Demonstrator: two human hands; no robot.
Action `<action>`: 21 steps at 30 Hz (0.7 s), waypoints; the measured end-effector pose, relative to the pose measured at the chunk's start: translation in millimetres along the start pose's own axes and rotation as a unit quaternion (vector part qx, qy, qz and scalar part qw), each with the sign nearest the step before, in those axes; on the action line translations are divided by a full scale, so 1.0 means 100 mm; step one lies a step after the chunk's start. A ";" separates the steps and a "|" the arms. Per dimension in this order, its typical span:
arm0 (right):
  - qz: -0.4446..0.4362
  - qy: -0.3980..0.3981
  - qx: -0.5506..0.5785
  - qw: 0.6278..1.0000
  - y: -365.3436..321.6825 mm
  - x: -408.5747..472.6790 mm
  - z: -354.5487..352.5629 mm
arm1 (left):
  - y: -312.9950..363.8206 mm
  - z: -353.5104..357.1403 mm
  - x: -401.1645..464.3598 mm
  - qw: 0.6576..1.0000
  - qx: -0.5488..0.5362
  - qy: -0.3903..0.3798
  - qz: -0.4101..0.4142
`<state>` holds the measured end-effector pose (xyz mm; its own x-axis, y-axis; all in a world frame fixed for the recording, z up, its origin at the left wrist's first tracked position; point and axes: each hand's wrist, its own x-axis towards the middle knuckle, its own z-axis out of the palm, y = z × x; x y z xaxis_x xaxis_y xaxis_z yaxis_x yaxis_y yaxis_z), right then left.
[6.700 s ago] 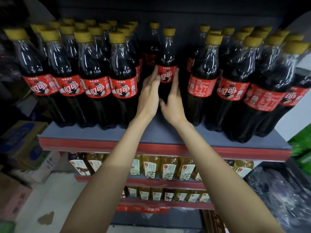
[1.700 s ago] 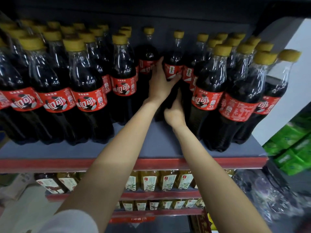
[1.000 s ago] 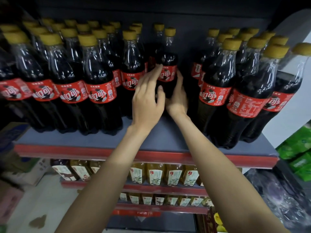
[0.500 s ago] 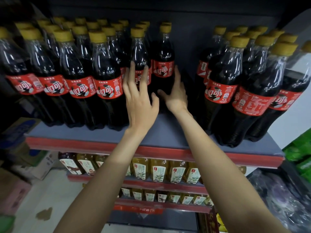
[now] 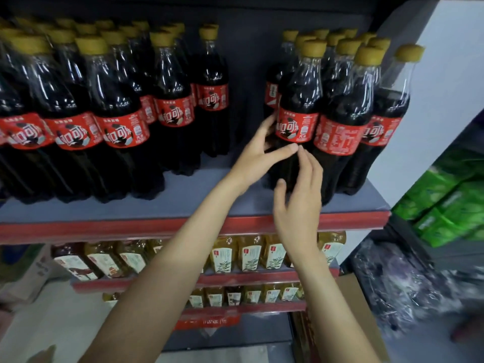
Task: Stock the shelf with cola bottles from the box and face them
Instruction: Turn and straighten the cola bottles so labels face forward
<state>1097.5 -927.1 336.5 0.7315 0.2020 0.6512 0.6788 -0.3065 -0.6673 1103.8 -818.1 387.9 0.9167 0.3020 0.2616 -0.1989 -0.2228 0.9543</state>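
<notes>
Both hands on the front-left bottle [image 5: 297,121] of the right-hand group, upright on the shelf [image 5: 183,205], cap up, long axis vertical. Label faces mostly forward.

Left hand [image 5: 258,153]: fingers behind the bottle's left side at label height, thumb stretched across the front just below the label. Looks like a loose wrap, not a firm clamp. Right hand [image 5: 298,203]: lower and nearer the camera, fingers straight-ish, tips touching or almost touching the bottle just below the label, right where the left thumb ends. It grips nothing. Hands are close together, meeting at the bottle front.

Key relation: bottle is straight ahead of and above both wrists, left hand nearer and already round it. Any facing turn goes about the vertical axis, so the left hand does the twisting and the right only steadies.

Next bottle [image 5: 337,134] to its right shows the back of its label, fine print forward. My guess is that one needs turning next. It stands just beside, on the right hand's side.

Gap [image 5: 246,106] between left and right groups is unfilled. Box not identifiable from here.
</notes>
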 end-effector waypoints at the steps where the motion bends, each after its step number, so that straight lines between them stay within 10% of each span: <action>1: -0.001 -0.009 -0.001 1.000 -0.01 -0.01 0.01 | -0.02 0.01 0.01 1.000 0.011 0.011 0.001; 13: -0.016 -0.185 0.091 0.978 -0.27 0.14 0.15 | -0.16 -0.51 -0.65 0.940 0.226 0.236 0.101; 21: -0.043 -0.225 0.129 0.965 -0.59 0.09 0.61 | -0.13 -1.01 -0.94 0.805 0.460 0.345 0.149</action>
<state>1068.3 -850.8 359.6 0.5864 0.6174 0.5243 0.6890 -0.0398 -0.7237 985.0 -750.6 365.7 0.4023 0.4796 0.7798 0.2562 -0.8767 0.4071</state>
